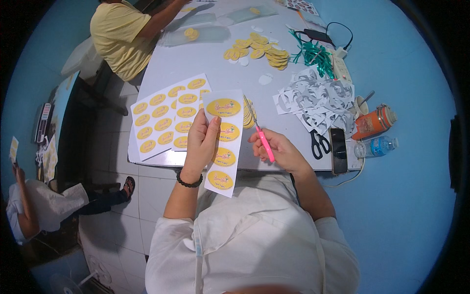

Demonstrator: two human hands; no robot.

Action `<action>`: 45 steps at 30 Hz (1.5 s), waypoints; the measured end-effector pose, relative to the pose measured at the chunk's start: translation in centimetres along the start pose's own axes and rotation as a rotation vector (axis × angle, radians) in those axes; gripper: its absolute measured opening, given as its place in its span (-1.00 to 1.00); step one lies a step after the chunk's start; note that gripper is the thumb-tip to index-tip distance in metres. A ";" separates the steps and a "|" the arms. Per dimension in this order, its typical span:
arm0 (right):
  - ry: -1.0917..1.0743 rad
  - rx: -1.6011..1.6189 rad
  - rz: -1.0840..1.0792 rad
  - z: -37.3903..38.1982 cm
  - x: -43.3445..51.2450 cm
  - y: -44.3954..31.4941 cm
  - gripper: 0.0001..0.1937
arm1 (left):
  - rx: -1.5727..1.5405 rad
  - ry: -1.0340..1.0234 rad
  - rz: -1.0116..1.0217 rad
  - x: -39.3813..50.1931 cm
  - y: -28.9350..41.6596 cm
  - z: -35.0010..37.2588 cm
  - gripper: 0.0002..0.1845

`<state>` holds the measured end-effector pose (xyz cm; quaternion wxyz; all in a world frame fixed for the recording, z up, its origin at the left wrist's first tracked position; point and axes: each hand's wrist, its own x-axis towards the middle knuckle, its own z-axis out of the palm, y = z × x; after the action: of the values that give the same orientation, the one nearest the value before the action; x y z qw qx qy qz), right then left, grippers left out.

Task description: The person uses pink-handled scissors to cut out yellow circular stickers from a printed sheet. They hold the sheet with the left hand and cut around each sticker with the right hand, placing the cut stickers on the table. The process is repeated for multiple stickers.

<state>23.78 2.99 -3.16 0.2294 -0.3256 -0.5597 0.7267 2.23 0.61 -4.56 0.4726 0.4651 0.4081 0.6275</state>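
My left hand (pixel 204 135) grips a long paper strip (pixel 224 145) printed with several yellow oval labels in a column. In my right hand (pixel 273 149) is a pair of pink-handled scissors (pixel 265 145), its blades pointing up beside the strip's right edge. Printed sheets (pixel 158 119) of the same ovals lie on the table to the left of the strip, partly behind my hand. A stack of cut yellow ovals (pixel 249 114) sits behind the scissor blades. Farther back is a larger pile of cut ovals (pixel 277 57).
Paper offcuts (pixel 315 99) lie right, near green ribbon (pixel 317 58), black-handled scissors (pixel 316 145), a phone (pixel 338 150), a water bottle (pixel 382 146) and an orange flask (pixel 372 121). Clear plastic sleeves (pixel 213 36) lie at the back. A person in yellow (pixel 119 33) and another person (pixel 40 205) sit left.
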 end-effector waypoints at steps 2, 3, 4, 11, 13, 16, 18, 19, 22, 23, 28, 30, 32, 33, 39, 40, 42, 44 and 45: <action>-0.024 0.015 0.007 0.2 0.1 -0.1 -0.77 | 0.041 -0.032 -0.010 -0.1 0.0 -0.3 -0.71; -0.026 0.022 0.011 0.4 0.2 -0.2 -0.77 | 0.032 -0.025 -0.008 -0.1 -0.1 -0.5 -0.74; -0.034 0.025 0.006 0.5 0.2 -0.2 -0.77 | 0.022 -0.007 -0.004 -0.1 -0.2 -0.4 -0.76; 0.294 0.063 -0.229 0.8 0.9 0.2 -0.73 | 0.653 -0.056 0.037 -0.1 1.0 -1.5 -0.91; 0.368 0.042 -0.296 0.3 0.7 0.3 -0.74 | 0.974 -0.082 0.319 -0.3 1.3 -1.2 -0.91; 0.453 0.048 -0.373 -0.4 -0.1 0.3 -0.77 | 1.313 -0.265 0.489 -1.0 0.8 0.2 -0.86; 0.507 0.052 -0.397 -0.8 -0.7 0.2 -0.78 | 1.454 -0.408 0.492 -1.4 -0.3 1.5 -0.75; 0.515 0.036 -0.403 -1.0 -1.0 0.2 -0.78 | 1.491 -0.427 0.501 -1.5 -1.1 2.3 -0.75; 0.530 -0.003 -0.421 -1.4 -2.0 0.4 -0.75 | 1.552 -0.440 0.506 -1.7 -3.0 3.4 -0.77; 0.532 -0.015 -0.424 -1.6 -2.3 0.5 -0.72 | 1.540 -0.413 0.499 -1.6 -3.5 3.6 -0.79; 0.546 -0.022 -0.395 -2.7 -3.7 1.4 -0.72 | 1.498 -0.443 0.409 -1.0 -3.5 3.4 -0.83; 0.525 -0.008 -0.364 -3.3 -4.0 1.6 -0.78 | 1.469 -0.429 0.360 -0.3 -2.5 3.3 -0.79; 0.411 -0.028 -0.276 -3.4 -4.3 1.9 -0.77 | 1.251 -0.215 0.293 0.3 -1.4 3.2 -0.82; 0.353 -0.062 -0.233 -3.3 -4.5 2.1 -0.76 | 1.135 -0.104 0.286 0.6 -0.9 3.0 -0.83; 0.172 0.011 -0.047 -2.1 -3.9 2.4 -0.81 | 0.359 -0.023 0.103 1.6 0.1 2.7 -0.86; 0.142 0.037 -0.033 -1.9 -3.8 2.3 -0.82 | 0.295 -0.035 0.070 1.4 0.0 2.8 -0.86; 0.093 0.075 -0.047 -1.8 -3.6 1.9 -0.84 | 0.201 -0.040 0.028 0.9 -0.1 3.1 -0.85; 0.062 0.088 -0.101 -1.7 -3.3 1.5 -0.85 | 0.140 -0.026 0.012 0.5 -0.2 3.4 -0.85; 0.048 0.107 -0.109 -1.6 -3.2 1.3 -0.84 | 0.152 -0.027 0.014 0.4 -0.1 3.4 -0.85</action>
<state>27.22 1.46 -4.00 0.2990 -0.2993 -0.5314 0.7339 5.55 1.24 -3.82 0.4371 0.5107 0.4450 0.5917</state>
